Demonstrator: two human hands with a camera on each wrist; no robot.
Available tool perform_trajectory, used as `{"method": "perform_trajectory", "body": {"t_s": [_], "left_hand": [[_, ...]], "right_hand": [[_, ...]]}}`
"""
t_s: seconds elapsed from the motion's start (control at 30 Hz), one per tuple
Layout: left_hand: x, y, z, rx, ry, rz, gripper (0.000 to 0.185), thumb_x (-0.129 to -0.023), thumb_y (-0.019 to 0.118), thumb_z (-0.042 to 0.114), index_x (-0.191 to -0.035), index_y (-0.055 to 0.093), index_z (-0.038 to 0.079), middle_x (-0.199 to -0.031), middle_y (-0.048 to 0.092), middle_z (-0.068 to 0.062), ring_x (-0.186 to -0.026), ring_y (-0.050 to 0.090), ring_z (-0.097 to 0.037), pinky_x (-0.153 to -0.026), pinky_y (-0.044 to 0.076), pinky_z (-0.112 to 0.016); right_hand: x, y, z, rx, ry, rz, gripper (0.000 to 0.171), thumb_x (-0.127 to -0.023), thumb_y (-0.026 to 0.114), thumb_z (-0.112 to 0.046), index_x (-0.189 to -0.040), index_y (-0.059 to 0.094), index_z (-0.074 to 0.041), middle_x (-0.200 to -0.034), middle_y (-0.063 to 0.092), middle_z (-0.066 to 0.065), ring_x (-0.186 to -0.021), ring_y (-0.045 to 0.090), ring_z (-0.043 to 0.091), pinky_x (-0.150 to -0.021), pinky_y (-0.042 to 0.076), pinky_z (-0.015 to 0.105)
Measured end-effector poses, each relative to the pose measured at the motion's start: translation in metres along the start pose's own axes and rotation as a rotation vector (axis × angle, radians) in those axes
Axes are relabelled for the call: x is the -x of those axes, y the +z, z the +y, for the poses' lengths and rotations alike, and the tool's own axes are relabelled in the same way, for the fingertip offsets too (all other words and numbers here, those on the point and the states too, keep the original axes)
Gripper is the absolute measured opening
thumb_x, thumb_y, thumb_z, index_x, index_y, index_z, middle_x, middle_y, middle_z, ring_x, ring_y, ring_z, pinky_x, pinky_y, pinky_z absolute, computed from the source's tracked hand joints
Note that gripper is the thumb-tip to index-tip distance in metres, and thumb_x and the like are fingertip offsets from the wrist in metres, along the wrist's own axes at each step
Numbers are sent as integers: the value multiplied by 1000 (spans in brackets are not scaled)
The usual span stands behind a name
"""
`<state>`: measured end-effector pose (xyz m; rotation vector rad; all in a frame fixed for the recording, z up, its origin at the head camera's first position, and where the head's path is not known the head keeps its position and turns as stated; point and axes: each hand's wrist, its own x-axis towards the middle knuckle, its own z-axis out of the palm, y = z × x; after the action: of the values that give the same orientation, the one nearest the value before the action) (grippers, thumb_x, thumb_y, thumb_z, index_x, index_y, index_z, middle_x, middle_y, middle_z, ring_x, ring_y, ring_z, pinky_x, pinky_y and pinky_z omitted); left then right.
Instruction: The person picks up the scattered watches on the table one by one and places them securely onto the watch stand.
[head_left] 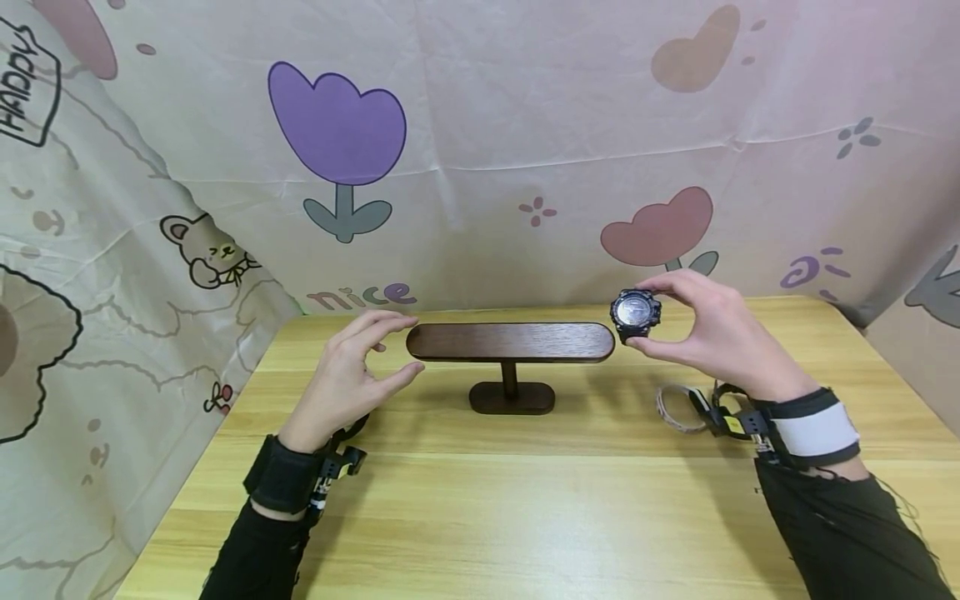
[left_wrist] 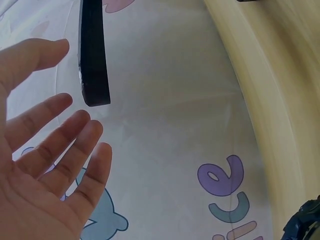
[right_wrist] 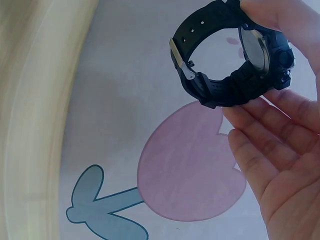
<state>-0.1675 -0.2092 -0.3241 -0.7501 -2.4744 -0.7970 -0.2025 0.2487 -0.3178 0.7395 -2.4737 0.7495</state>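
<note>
A dark wooden T-shaped display stand sits mid-table, its bar seen end-on as a dark bar in the left wrist view. My right hand pinches a black digital watch just off the bar's right end; its strap is buckled in a loop and held between thumb and fingers. My left hand hovers open at the bar's left end, fingers spread, touching nothing.
The stand rests on a light wooden table. A pale strap or bracelet lies on the table near my right wrist. Cartoon-printed cloth walls in the back and both sides.
</note>
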Motion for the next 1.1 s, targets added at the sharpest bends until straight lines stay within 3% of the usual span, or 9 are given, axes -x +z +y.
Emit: {"method": "perform_trajectory", "body": {"t_s": [0.1, 0.2, 0.27, 0.33, 0.53, 0.73, 1.1], "left_hand": [[-1, 1, -1, -1, -3, -1, 55, -86, 91, 18, -137, 72, 11, -135, 71, -8, -119, 69, -26, -84, 61, -40], [-1, 2, -1, 0, -9, -2, 55, -86, 91, 16, -137, 72, 10, -135, 70, -8, -119, 69, -26, -84, 61, -43], [-1, 3, -1, 2, -14, -3, 54, -86, 91, 15, -137, 72, 10, -135, 70, -9, -118, 69, -27, -83, 61, -45], [-1, 4, -1, 3, -22, -4, 54, -86, 91, 15, -137, 72, 10, -135, 70, -9, -118, 69, -27, -83, 62, -45], [0, 7, -2, 4, -30, -3, 54, -86, 91, 15, -136, 72, 8, -134, 71, -9, -115, 70, -26, -83, 62, -46], [-1, 10, -4, -9, -27, -5, 52, -87, 91, 17, -135, 73, 9, -133, 71, -6, -112, 70, -22, -83, 63, -43], [-1, 13, -3, 0, -32, 7, 46, -90, 88, 14, -133, 74, 8, -131, 74, -8, -113, 72, -27, -82, 63, -44]], "right_hand": [[1, -3, 0, 6, 0, 14, 69, -68, 102, -16, -129, 71, -11, -120, 75, 4, -120, 72, 36, -102, 55, 50], [2, -5, 0, 5, -14, 32, 70, -67, 103, -15, -129, 71, -11, -119, 75, 3, -119, 72, 36, -108, 52, 23], [2, -6, 0, -1, -26, 45, 70, -66, 103, -14, -128, 71, -12, -119, 75, 2, -118, 72, 35, -105, 42, 5], [1, -7, 0, -13, -41, 53, 71, -65, 103, -14, -128, 72, -13, -119, 75, 1, -117, 72, 32, -104, 33, -4], [2, -10, -3, -50, -54, 57, 73, -64, 104, -12, -130, 72, -18, -122, 75, -3, -119, 67, 8, -106, 37, -2], [2, -10, -2, -93, -59, 42, 74, -64, 104, -6, -130, 71, -17, -124, 72, -7, -125, 54, -20, -108, 40, 1], [2, -3, -4, -166, -127, 20, 76, -62, 104, -3, -130, 71, -15, -126, 74, -5, -129, 58, -15, -110, 45, 6]]}}
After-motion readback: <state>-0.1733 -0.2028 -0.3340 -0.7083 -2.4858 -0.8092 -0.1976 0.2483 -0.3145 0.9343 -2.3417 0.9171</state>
